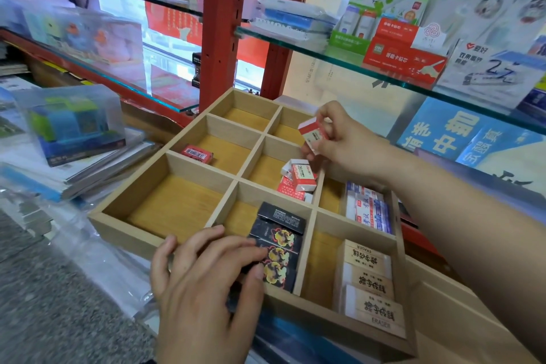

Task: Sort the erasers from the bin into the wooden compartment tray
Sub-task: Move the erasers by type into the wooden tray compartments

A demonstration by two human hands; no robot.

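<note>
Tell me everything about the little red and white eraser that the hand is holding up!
The eraser is a small block in a red and white wrapper, its print too blurred to read. The right hand pinches it with thumb and fingertips, tilted, in the air above the wooden tray. Only the hand touches it. Just below, similar red and white erasers lie heaped in one compartment.

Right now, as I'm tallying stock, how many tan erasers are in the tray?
3 tan erasers, in a row in the tray's near right compartment: far one, middle one, near one. Others may be hidden underneath.
</note>
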